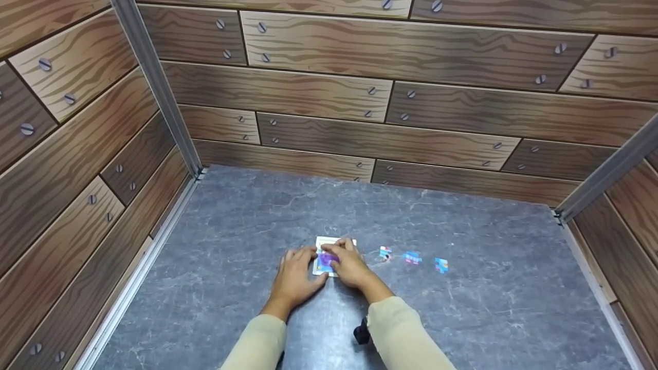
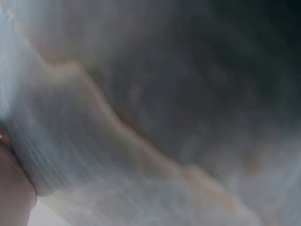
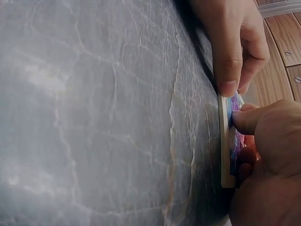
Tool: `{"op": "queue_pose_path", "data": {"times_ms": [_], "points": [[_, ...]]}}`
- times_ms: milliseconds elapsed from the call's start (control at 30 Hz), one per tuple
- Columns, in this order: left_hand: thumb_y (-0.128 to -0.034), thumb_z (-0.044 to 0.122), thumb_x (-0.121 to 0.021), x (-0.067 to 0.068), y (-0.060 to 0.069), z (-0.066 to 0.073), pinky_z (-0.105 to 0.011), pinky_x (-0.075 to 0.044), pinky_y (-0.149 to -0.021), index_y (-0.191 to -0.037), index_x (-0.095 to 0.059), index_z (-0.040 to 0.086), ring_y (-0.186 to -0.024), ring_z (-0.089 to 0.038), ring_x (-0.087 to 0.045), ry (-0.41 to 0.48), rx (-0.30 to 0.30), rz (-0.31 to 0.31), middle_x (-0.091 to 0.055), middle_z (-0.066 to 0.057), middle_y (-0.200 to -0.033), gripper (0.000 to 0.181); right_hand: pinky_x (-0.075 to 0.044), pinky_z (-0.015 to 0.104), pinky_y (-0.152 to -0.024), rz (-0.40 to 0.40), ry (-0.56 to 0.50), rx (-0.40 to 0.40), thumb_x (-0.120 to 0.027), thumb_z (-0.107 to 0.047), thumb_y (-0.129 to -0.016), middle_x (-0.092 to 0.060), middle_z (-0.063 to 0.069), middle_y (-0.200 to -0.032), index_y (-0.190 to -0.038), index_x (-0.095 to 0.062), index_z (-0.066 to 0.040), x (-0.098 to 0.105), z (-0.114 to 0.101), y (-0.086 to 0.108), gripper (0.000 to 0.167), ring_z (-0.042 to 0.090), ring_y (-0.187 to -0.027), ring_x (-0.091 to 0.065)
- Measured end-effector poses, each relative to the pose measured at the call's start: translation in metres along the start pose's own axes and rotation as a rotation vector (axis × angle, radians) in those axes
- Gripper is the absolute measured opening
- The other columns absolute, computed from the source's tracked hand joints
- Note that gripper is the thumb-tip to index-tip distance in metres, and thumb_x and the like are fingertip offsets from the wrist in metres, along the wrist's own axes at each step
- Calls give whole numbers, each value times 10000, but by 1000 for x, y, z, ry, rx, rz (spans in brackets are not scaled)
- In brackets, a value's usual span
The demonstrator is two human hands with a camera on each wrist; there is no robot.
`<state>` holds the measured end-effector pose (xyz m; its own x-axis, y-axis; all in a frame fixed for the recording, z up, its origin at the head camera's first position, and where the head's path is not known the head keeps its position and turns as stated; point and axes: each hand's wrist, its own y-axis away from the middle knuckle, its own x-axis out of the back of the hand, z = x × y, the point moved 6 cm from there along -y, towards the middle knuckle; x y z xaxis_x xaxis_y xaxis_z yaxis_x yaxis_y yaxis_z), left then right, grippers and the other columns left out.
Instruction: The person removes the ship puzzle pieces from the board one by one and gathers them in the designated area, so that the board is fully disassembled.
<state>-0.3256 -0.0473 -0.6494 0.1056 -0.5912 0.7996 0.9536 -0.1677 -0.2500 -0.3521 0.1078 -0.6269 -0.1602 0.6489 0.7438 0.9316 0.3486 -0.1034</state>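
A small jigsaw puzzle board [image 1: 325, 240] with a pale frame and a purple and blue picture lies flat between both hands in the head view. My left hand [image 1: 295, 277] holds it by the left side, fingers at the left edge and thumb at the lower edge. Over the picture bends my right hand [image 1: 354, 267], its fingertips and thumb touching the surface; whether they pinch a piece is hidden. The right wrist view shows the board's wooden edge [image 3: 225, 155] side-on. The left wrist view catches only a blurred bit of hand [image 2: 14, 188].
Three loose puzzle pieces lie right of the board: a blue and red one [image 1: 385, 252], a blue and pink one [image 1: 412, 257] and a blue and orange one [image 1: 441, 265]. Wood-patterned walls [image 1: 329, 92] enclose the grey marbled tabletop [image 1: 247, 205]. A black device [image 1: 362, 333] sits at the right sleeve.
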Motion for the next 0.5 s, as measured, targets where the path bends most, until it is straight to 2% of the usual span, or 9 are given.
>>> {"op": "queue_pose_path", "data": {"times_ms": [267, 500], "points": [[-884, 493, -788, -2, 0, 0, -501, -457, -1119, -1273, -706, 172, -1290, -273, -592, -2, -7, 14, -706, -9, -1448, 511, -450, 606, -1047, -18, 15, -62, -683, -4, -964, -542, 144, -1306, -1357, -721, -158, 0, 1, -1, 424, 400, -1276, -561], [-887, 501, -788, -2, 0, -2, -507, -449, -1146, -1281, -705, 170, -1300, -274, -587, -2, 4, 3, -697, -7, -1459, 521, -452, 611, -1052, 24, -18, -44, -716, 18, -942, -538, 144, -1313, -1325, -712, -184, -2, 3, 1, 433, 407, -1279, -582]]}}
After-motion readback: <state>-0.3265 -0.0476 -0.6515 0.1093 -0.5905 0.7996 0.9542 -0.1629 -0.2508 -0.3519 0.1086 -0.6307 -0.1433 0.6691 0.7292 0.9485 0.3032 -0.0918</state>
